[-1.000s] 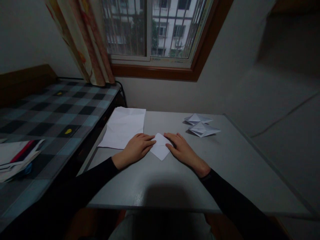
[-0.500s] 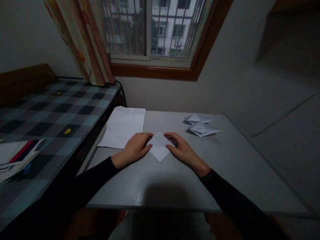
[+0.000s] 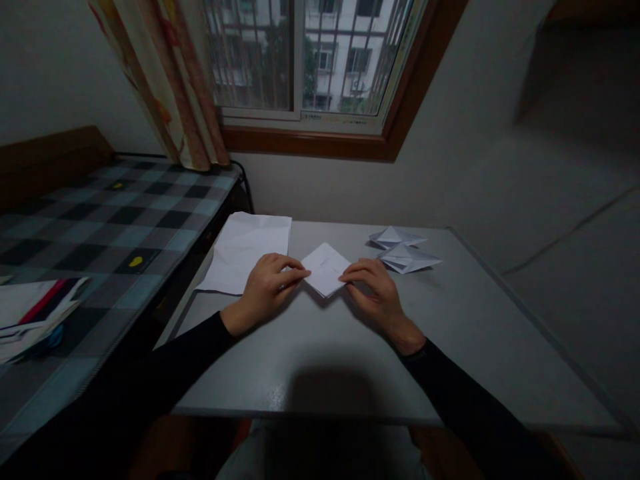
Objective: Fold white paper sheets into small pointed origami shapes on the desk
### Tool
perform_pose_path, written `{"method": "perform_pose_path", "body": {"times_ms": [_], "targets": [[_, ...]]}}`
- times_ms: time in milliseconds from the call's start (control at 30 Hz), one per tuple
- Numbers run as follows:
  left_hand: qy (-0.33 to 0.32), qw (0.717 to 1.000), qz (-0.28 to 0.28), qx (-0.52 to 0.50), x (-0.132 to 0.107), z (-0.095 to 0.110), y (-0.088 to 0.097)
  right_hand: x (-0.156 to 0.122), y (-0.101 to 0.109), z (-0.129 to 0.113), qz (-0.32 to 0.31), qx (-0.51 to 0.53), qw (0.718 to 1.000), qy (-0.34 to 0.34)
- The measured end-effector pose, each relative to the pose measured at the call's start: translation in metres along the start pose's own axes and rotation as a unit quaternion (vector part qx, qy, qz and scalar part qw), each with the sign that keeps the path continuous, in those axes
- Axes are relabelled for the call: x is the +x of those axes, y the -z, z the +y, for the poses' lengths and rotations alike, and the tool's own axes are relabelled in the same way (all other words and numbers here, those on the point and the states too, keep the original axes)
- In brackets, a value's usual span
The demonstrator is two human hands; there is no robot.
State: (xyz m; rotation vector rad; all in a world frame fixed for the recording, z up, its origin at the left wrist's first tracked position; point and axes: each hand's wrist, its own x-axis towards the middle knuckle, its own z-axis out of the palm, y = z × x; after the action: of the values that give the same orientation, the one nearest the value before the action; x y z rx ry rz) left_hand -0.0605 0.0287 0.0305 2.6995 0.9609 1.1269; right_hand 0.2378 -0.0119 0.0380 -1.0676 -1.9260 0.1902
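A folded white paper [image 3: 326, 267], diamond-shaped with layered lower edges, is held between my two hands just over the table. My left hand [image 3: 270, 287] pinches its left corner between thumb and fingers. At the opposite corner, my right hand [image 3: 375, 290] grips the paper with thumb and fingertips. Beyond my right hand lie two folded paper shapes with pointed ends, a nearer one [image 3: 407, 259] and a farther one [image 3: 393, 236]. White paper sheets [image 3: 250, 243] lie flat behind my left hand.
The pale table [image 3: 480, 347] reaches to the wall under a barred window [image 3: 340, 60]. To the left stands a bed [image 3: 100, 233] with a checked cover, and printed papers [image 3: 35, 310] rest on it. A curtain [image 3: 175, 87] hangs by the window.
The folded paper has moved away from me and slightly right, and its lower edges now show separate layers. Both hands have shifted from around its sides to pinching its side corners.
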Motion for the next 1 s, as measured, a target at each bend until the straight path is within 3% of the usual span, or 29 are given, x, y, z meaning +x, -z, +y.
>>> {"method": "perform_pose_path", "body": {"times_ms": [200,300,600,800,1000], "targets": [[-0.007,0.992,-0.116,0.049,-0.003,-0.008,-0.006,0.000,-0.004,0.014,-0.165,0.019,0.986,0.022],[-0.013,0.986,-0.161,0.041,-0.003,-0.004,-0.006,-0.001,-0.002,0.016,-0.209,0.044,0.977,0.010],[0.026,0.985,-0.165,0.038,-0.001,-0.007,-0.008,-0.004,-0.009,0.019,-0.181,0.039,0.982,-0.042],[0.063,0.986,-0.156,0.019,-0.003,-0.005,-0.009,-0.008,-0.013,0.025,-0.170,-0.001,0.985,-0.024],[0.073,0.985,-0.155,0.021,-0.004,-0.005,-0.011,-0.012,-0.015,0.027,-0.175,0.026,0.984,-0.037]]}}
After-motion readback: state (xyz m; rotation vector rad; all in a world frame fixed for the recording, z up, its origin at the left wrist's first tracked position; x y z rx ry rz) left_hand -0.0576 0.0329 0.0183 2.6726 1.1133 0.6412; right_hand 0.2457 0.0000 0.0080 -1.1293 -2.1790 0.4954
